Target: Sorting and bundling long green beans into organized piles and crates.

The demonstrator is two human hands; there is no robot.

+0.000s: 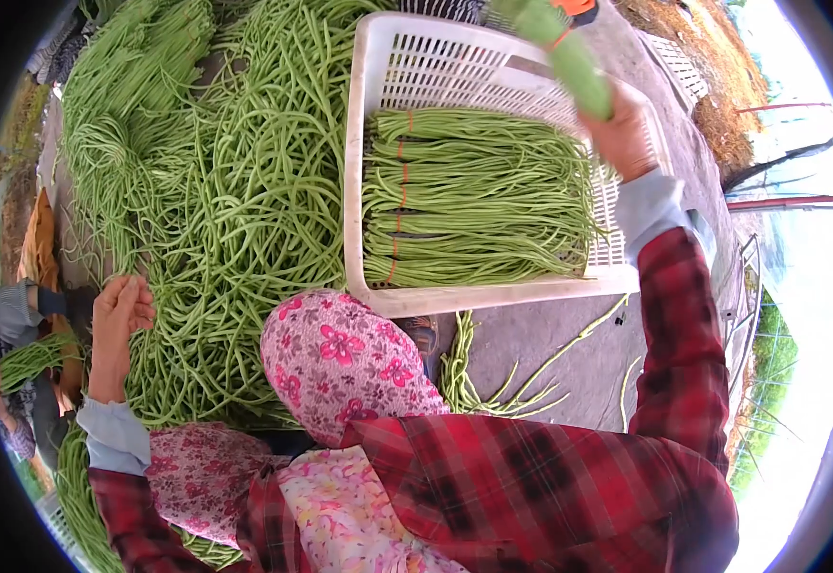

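Note:
My right hand (pixel 621 132) grips one end of a bundle of long green beans (pixel 563 54), blurred and tied with an orange band, over the far right part of a white slotted plastic crate (pixel 495 294). Several banded bundles of long beans (pixel 481 193) lie side by side in that crate, their bands towards its left wall. At the left, my left hand (pixel 123 308) is raised at the edge of a large heap of loose long beans (pixel 266 186), its fingertips drawn together; whether a bean is between them cannot be told.
Straighter long beans (pixel 137 64) are piled at the far left. Loose beans (pixel 467 372) lie on the ground right of my knee. Another person (pixel 19 322) holds beans at the left edge. Someone's striped clothing (pixel 445 8) shows behind the crate. A second white crate (pixel 674 68) stands farther right.

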